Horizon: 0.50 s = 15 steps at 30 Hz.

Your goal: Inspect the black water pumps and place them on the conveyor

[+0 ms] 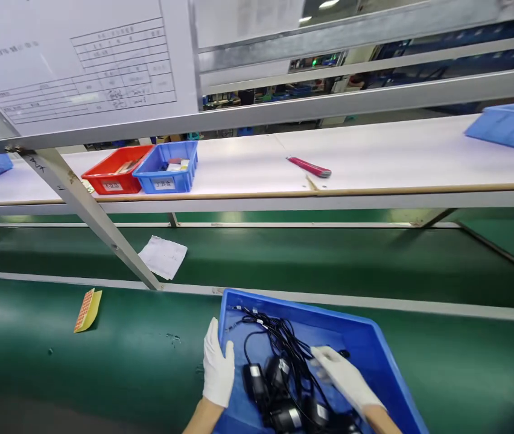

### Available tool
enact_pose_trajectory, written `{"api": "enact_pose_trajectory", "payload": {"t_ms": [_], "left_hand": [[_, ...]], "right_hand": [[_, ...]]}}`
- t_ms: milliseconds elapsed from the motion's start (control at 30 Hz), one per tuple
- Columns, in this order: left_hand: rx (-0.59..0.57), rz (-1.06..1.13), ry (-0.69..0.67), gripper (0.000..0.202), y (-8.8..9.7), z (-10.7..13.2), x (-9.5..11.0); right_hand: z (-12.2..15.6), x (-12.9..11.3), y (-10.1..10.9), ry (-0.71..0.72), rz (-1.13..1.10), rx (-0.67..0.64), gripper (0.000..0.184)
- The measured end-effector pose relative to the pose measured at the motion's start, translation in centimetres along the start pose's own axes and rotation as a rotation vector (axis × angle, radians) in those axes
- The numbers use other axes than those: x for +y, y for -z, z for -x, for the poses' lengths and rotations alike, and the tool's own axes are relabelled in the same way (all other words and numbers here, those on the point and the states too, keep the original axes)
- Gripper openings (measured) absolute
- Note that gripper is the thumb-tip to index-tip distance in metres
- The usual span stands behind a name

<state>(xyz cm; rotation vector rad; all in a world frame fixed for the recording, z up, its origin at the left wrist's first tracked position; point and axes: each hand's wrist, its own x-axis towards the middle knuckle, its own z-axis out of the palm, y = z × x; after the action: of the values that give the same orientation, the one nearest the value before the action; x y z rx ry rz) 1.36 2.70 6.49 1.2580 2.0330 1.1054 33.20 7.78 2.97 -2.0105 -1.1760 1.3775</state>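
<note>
A blue plastic bin sits tilted at the front of the green worktop, holding several black power adapters with tangled black cables. My left hand, in a white glove, grips the bin's left wall, with the thumb on the inner side and the fingers along the outside. Inside the bin, my right hand, gloved too, has its fingers curled at the cable bundle; they are slightly blurred. A small black cable end shows just behind that hand. The lowest adapters are cut off by the picture's bottom edge.
A white shelf bears a red box, a small blue box and a red-handled cutter. A slanted metal post stands left. White paper and a yellow sticker sheet lie on the green surfaces.
</note>
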Motion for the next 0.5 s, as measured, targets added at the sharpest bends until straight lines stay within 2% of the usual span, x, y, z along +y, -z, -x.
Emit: {"api": "enact_pose_trajectory", "payload": {"t_ms": [133,300,400,500], "left_hand": [[-0.08,0.065,0.135,0.057,-0.5,4.7,0.5],[-0.078,0.188,0.33,0.058,-1.3,10.1,0.6],[-0.093,0.24,0.398,0.059,-1.6,12.4,0.4],[-0.106,0.265,0.431,0.06,-1.6,13.5,0.3]], "right_hand": [[-1.5,-1.1,-3.2,0.104,0.3,-0.144,0.029],[-4.2,-3.8,-7.2,0.223,0.628,-0.138,0.027],[-6.0,-4.8,-8.9,0.214,0.727,-0.15,0.029],[-7.0,-5.0,-9.3,0.205,0.734,-0.215,0.028]]}}
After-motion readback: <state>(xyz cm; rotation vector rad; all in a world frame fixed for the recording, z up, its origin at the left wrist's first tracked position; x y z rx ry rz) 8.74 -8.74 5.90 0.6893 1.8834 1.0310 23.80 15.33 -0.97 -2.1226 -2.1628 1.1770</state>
